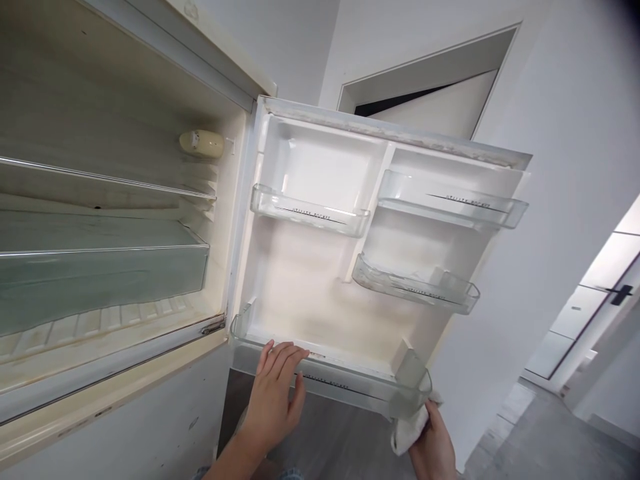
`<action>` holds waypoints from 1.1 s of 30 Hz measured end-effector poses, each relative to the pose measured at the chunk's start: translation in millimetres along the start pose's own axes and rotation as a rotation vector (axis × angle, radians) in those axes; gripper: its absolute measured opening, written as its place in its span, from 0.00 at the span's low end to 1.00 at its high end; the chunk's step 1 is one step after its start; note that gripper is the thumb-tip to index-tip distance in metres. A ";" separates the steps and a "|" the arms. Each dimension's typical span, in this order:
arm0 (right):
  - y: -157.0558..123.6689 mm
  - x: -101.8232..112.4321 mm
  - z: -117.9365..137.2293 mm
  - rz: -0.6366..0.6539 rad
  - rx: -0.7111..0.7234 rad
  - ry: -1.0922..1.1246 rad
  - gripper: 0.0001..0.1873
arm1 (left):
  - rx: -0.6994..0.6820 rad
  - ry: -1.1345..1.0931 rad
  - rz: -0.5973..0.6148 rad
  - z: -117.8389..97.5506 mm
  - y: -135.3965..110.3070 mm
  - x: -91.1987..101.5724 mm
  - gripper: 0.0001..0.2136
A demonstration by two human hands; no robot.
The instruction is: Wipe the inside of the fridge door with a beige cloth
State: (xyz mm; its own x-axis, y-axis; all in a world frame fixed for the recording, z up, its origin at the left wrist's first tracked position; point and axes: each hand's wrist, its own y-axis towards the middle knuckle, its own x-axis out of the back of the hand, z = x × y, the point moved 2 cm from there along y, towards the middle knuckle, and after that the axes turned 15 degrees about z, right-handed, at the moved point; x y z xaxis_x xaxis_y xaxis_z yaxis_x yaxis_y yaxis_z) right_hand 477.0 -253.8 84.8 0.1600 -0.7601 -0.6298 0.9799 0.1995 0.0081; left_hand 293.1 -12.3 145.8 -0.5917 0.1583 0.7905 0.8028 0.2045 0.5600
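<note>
A person's left hand (273, 393) lies open on the lowest door bin (330, 380) of an open refrigerator (115, 393), its fingers (283, 355) spread across the clear plastic lip, with the wrist angled down and the forearm entering from the bottom of the view. The right hand (433, 447) is closed around a white cloth (411, 430), held at the bin's lower right corner.

Moulded lettering reads "UTILITY POCKET" on the upper right bin (453, 200), and similar small lettering marks the upper left bin (310, 212), the middle right bin (415, 287) and the lowest door bin, though it is harder to read there.

The four clear bins are mounted on the white door liner (310, 293), which shows cream-coloured staining. The door swings out from a metal hinge (213, 327). Inside the cabinet are glass shelves (100, 175), a clear drawer (100, 287) and a cream capsule-shaped fitting (201, 143) on the inner wall. A white wall (560, 200), an interior doorway (425, 87) and a grey floor (340, 440) lie beyond the door.
</note>
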 end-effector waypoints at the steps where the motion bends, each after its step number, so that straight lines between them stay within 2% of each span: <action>1: -3.5 -2.8 -2.7 0.016 -0.016 0.010 0.21 | 0.001 -0.001 0.001 -0.1 0.2 0.0 0.24; 4: -11.4 -10.6 -8.7 0.075 -0.073 0.053 0.22 | 0.001 0.003 -0.012 -0.8 0.2 1.2 0.24; 7: -12.7 -12.8 -11.0 0.080 -0.099 0.084 0.22 | -0.014 0.013 -0.024 -1.0 -0.1 2.6 0.25; 13: -15.7 -12.9 -8.8 0.015 -0.107 0.108 0.22 | -0.010 0.032 -0.014 1.4 -0.2 2.2 0.25; 20: -30.2 -28.9 -7.2 -0.085 -0.128 0.204 0.25 | -0.005 0.032 -0.004 1.4 -1.5 3.0 0.25; 23: -24.9 -23.0 -16.5 -0.010 -0.110 0.127 0.25 | 0.002 0.027 0.004 1.3 -0.9 2.4 0.25; 26: -16.7 -7.3 -30.5 0.076 -0.025 -0.020 0.25 | 0.003 0.015 0.017 1.9 -1.1 0.8 0.25; 29: -14.1 5.6 -43.5 0.073 0.022 -0.072 0.23 | 0.006 0.019 0.024 3.1 -1.8 -0.2 0.25; 33: -21.9 -2.2 -55.1 0.101 -0.033 -0.110 0.24 | 0.002 0.022 0.009 3.5 -1.1 0.2 0.25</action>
State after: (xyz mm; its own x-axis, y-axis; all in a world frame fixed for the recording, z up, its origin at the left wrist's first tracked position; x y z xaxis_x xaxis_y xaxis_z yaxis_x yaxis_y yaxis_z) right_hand 448.5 -222.4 43.2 0.2710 -0.7983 -0.5378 0.9541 0.2968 0.0402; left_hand 291.8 -9.1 144.4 -0.5830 0.1392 0.8005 0.8077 0.2056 0.5525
